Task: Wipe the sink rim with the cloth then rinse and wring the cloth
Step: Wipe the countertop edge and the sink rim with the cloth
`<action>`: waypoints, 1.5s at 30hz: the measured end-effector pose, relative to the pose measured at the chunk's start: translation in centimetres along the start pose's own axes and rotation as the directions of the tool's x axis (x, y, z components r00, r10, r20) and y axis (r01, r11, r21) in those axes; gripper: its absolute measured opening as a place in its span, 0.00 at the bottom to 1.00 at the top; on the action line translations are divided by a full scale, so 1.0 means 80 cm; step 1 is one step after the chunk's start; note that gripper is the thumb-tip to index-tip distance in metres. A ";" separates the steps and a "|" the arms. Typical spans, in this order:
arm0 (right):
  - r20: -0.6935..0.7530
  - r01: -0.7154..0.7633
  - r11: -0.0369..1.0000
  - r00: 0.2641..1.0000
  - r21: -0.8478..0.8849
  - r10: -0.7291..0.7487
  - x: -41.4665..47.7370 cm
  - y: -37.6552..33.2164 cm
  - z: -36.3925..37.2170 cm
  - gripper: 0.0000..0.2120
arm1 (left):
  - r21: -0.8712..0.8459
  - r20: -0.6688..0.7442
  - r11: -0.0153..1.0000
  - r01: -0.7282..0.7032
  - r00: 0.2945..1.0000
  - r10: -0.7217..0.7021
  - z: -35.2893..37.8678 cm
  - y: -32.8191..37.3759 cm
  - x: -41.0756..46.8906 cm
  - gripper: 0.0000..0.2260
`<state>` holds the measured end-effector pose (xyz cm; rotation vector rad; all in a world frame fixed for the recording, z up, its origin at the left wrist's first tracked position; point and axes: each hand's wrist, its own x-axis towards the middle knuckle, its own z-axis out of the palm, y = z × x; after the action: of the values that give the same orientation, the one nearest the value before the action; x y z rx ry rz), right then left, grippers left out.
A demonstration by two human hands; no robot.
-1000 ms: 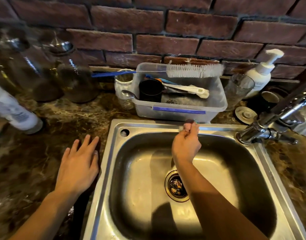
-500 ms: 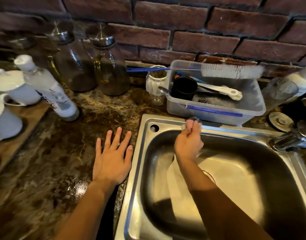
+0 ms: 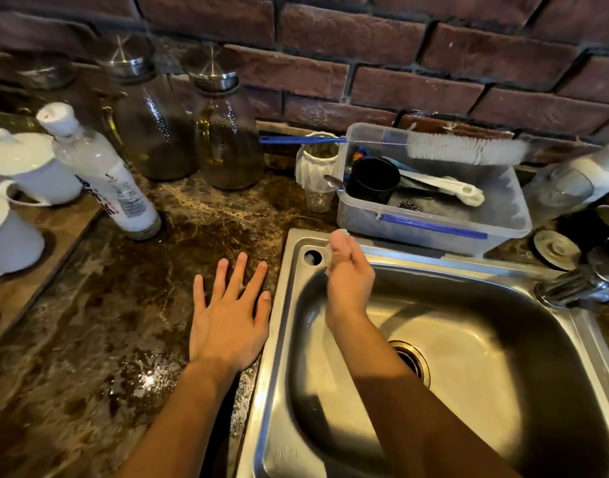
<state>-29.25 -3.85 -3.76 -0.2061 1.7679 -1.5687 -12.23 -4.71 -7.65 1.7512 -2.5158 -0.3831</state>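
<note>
A stainless steel sink [image 3: 279,305] is set into a dark marble counter. My right hand [image 3: 349,284] is shut on a small pale pink cloth [image 3: 338,241] and presses it against the far rim near the sink's back left corner, beside a round hole [image 3: 312,257] in the rim. Most of the cloth is hidden in my fist. My left hand [image 3: 229,319] lies flat on the counter just left of the sink, fingers spread, holding nothing. The drain [image 3: 411,362] shows behind my right forearm.
A clear plastic tub [image 3: 434,232] with a black cup, a spoon and a bottle brush stands right behind the far rim. The tap [image 3: 572,288] is at the right. Glass jars [image 3: 224,139], a white bottle [image 3: 106,174] and white cups [image 3: 10,236] crowd the counter's left.
My right hand has slid the cloth leftward along the far rim, from its middle toward the back left corner. The view has swung left with it. My left hand has stayed flat on the counter.
</note>
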 end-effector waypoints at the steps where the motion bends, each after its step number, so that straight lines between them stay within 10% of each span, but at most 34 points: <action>1: 0.053 -0.074 0.985 0.996 0.155 0.067 0.000 -0.007 -0.008 0.15 | 0.003 0.001 1.000 -0.002 1.000 0.002 0.000 0.000 0.000 0.24; 8: 0.302 -0.394 0.731 0.916 0.558 0.263 0.020 -0.033 -0.085 0.22 | 0.018 0.014 1.000 0.004 1.000 -0.004 0.000 0.001 0.002 0.24; 16: 0.077 -0.147 0.891 0.989 0.429 0.126 0.024 -0.033 -0.177 0.17 | 0.031 0.008 1.000 0.001 1.000 -0.001 0.002 0.001 0.003 0.26; 26: 0.083 0.261 0.923 0.965 -0.283 -0.247 0.038 -0.024 -0.108 0.10 | 0.041 0.013 0.999 0.002 1.000 -0.003 0.001 0.001 0.004 0.27; 45: -0.019 0.097 0.928 0.994 -0.359 -0.111 0.003 -0.006 0.017 0.10 | 0.035 0.008 0.999 -0.004 1.000 0.003 0.002 0.000 0.004 0.26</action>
<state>-28.74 -5.13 -3.40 -0.4543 2.0964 -1.3155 -12.41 -5.00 -7.86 1.7609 -2.5461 -0.3480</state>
